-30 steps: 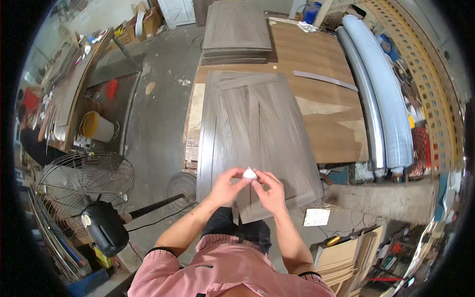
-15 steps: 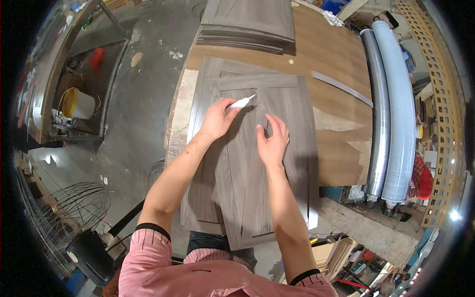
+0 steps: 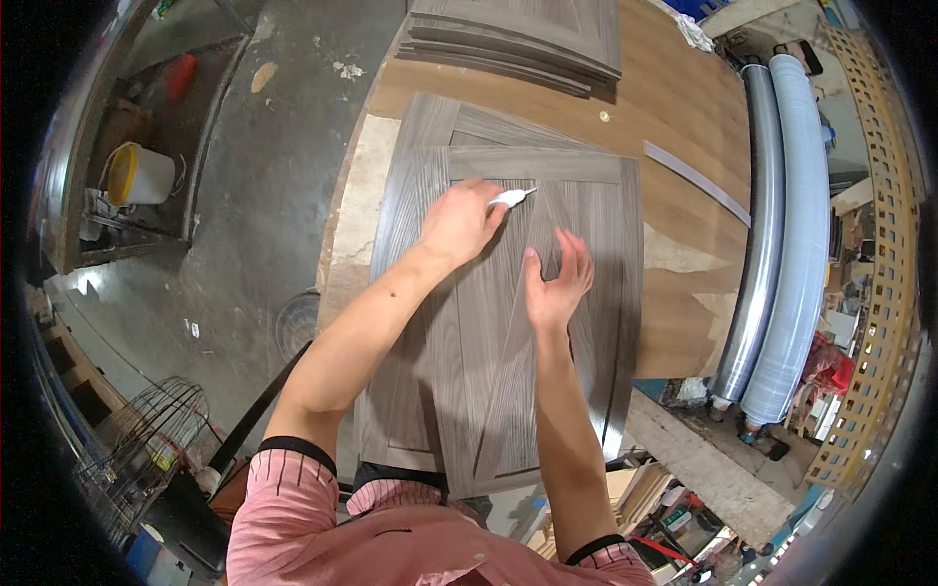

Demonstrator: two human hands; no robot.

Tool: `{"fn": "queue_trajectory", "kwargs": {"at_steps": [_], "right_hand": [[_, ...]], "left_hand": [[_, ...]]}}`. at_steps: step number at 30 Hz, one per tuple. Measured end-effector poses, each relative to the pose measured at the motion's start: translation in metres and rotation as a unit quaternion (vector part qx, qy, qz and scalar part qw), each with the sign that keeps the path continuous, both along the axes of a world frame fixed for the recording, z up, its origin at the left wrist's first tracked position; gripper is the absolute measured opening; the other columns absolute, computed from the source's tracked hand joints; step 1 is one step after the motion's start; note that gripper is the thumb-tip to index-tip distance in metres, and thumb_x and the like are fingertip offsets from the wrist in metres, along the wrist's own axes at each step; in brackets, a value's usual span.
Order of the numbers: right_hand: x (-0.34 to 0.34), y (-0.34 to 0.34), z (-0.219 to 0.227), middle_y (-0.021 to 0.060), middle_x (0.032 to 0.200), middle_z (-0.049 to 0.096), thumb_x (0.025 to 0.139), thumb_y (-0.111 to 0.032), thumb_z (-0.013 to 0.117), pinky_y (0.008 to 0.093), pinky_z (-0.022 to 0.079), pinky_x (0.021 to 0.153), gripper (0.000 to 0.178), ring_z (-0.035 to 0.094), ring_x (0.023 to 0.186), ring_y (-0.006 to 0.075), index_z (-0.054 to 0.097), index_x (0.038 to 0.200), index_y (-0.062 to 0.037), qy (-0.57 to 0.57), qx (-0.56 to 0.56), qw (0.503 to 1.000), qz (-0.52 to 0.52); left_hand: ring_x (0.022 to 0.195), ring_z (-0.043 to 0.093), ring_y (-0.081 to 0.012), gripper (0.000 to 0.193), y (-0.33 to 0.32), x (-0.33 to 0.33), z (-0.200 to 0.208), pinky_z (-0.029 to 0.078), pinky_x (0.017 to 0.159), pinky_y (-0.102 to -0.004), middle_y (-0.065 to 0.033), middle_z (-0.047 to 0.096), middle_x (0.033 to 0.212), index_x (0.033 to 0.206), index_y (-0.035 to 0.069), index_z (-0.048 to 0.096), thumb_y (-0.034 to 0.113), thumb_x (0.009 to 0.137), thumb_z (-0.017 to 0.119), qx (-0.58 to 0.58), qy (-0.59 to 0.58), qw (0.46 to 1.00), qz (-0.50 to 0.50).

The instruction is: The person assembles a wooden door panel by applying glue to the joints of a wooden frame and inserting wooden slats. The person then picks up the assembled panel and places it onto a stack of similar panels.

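My left hand [image 3: 461, 223] is closed round a small white bottle with a thin nozzle [image 3: 508, 199], its tip pointing right just over the upper part of a grey wood-grain panel door [image 3: 532, 164]. Whether the tip touches the panel I cannot tell. My right hand [image 3: 560, 283] hovers above the same panel, fingers apart and holding nothing. A diagonal strip [image 3: 510, 371] crosses the panel's recessed middle. Beneath it lies another grey panel [image 3: 415, 146], turned slightly and showing along the left and top.
Several more grey panels [image 3: 508, 54] are stacked at the far end of the brown-topped table [image 3: 674, 322]. A narrow pale strip [image 3: 696, 183] and two long wrapped rolls [image 3: 789, 234] lie to the right. Left on the floor stands a wire-caged fan [image 3: 147, 439]; a shelf holds a white bucket [image 3: 151, 178].
The view has shifted a little, moving the table to the right in the picture. My left hand, still gripping the bottle, has turned so its nozzle lies flatter. My right hand stays open.
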State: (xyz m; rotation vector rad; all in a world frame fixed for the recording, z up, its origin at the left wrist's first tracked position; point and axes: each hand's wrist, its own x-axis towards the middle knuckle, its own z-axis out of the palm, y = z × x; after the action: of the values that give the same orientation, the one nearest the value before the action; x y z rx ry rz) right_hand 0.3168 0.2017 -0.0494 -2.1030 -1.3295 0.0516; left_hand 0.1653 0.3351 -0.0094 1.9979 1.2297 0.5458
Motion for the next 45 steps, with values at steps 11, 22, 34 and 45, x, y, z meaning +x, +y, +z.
{"fn": "queue_trajectory", "kwargs": {"at_steps": [11,22,34,45], "right_hand": [[0.002,-0.002,0.002,0.0099,0.133,0.057,0.078,-0.032,0.076,0.0569,0.027,0.114,0.057,0.047,0.131,0.0346,0.062,0.130,-0.0114,-0.002,-0.019,1.000,0.019],[0.003,-0.001,0.008,0.0121,0.134,0.056,0.079,-0.031,0.073,0.0567,0.026,0.114,0.059,0.046,0.130,0.0351,0.059,0.132,-0.0098,0.019,-0.009,0.999,0.036],[0.008,-0.001,0.008,0.0145,0.134,0.056,0.082,-0.032,0.070,0.0536,0.031,0.110,0.057,0.049,0.127,0.0374,0.058,0.133,-0.0072,0.027,0.009,0.997,0.074],[0.007,-0.004,0.014,0.0180,0.137,0.056,0.093,-0.030,0.063,0.0491,0.034,0.110,0.051,0.048,0.128,0.0377,0.057,0.135,-0.0026,0.037,0.027,0.993,0.108]], "left_hand": [[0.093,0.065,-0.0395,0.017,0.001,0.008,0.007,0.054,0.080,-0.0487,-0.0178,0.066,0.098,0.102,0.005,0.069,0.019,0.092,0.066,-0.012,0.039,0.999,-0.019],[0.089,0.065,-0.0418,0.013,-0.007,0.012,0.005,0.055,0.076,-0.0515,-0.0191,0.065,0.096,0.095,0.002,0.064,0.015,0.092,0.063,-0.007,0.014,1.000,-0.022],[0.087,0.067,-0.0343,0.017,-0.019,-0.025,0.014,0.054,0.078,-0.0420,-0.0183,0.068,0.101,0.105,0.003,0.070,0.014,0.092,0.068,-0.075,-0.085,0.993,0.038],[0.081,0.063,-0.0197,0.024,-0.012,-0.167,-0.059,0.051,0.080,-0.0330,-0.0074,0.071,0.092,0.111,0.004,0.069,0.013,0.089,0.072,-0.108,-0.180,0.906,0.368]]}}
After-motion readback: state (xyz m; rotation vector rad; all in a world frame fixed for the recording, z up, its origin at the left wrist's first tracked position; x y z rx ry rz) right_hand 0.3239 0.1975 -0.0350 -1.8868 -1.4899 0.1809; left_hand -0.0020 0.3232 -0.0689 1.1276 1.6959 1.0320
